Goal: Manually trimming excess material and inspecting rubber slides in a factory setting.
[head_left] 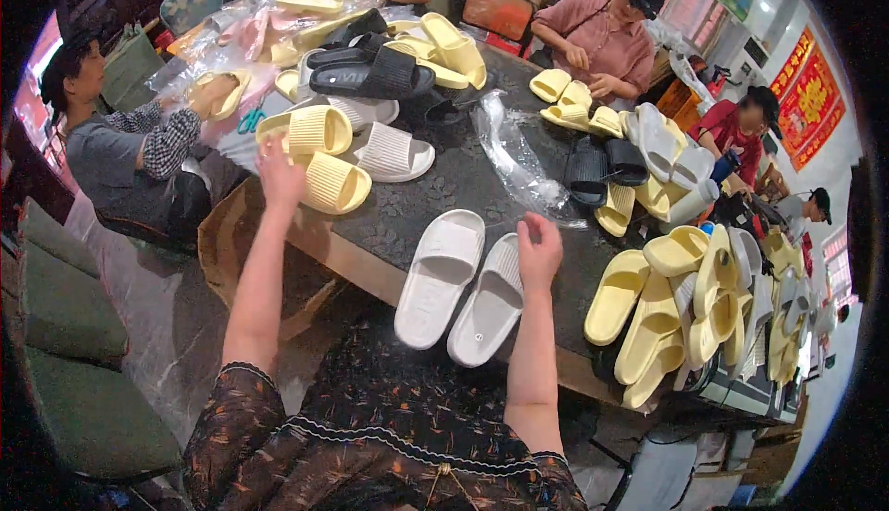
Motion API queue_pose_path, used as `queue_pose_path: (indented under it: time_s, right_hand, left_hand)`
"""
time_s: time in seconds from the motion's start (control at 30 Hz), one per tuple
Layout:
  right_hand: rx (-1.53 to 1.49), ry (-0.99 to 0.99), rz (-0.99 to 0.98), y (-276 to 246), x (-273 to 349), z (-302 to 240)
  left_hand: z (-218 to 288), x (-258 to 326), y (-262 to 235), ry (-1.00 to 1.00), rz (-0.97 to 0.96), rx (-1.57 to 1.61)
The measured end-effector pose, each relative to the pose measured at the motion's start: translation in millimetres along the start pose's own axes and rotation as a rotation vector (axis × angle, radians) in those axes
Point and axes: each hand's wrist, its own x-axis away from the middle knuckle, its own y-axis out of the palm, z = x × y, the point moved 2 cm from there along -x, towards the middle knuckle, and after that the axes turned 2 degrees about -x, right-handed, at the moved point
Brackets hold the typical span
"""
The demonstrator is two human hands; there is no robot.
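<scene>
My left hand [280, 176] is closed at the near left edge of a yellow ribbed slide sandal [317, 130]. A second yellow slide [335, 183] lies beside it, close to my fingers. Right in front of me, a pair of light grey slides rests at the table edge, toes pointing away: the left one [439, 275] and the right one [488, 312]. My right hand [539, 252] is beside the right grey slide, fingers loosely bent and apart, holding nothing visible. Another grey slide [394, 152] sits just past the yellow pair.
Black slides [370, 74] are piled on the dark table [407, 229]. Clear plastic bags [519, 155] lie mid-table. More yellow slides [617, 296] crowd the right end. Co-workers sit at left [120, 145], far side [597, 34] and right [738, 131]. A green chair [83, 354] stands at left.
</scene>
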Motion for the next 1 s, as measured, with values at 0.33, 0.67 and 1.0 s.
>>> queue_pose_path:
  time_s: [0.33, 0.67, 1.0]
  right_hand:
    - [0.359, 0.198, -0.637, -56.7, 41.1, -110.3]
    - [0.525, 0.266, -0.651, -21.4, 70.5, -84.7]
    - [0.553, 0.341, -0.495, -52.6, 88.1, -56.2]
  left_hand:
    - [28.5, 7.3, -10.2, 0.146, -0.481, 0.197]
    - [112.7, 106.5, -30.3, -0.025, -0.822, 0.447]
    - [154.7, 147.6, -37.4, 0.023, -1.052, 0.704]
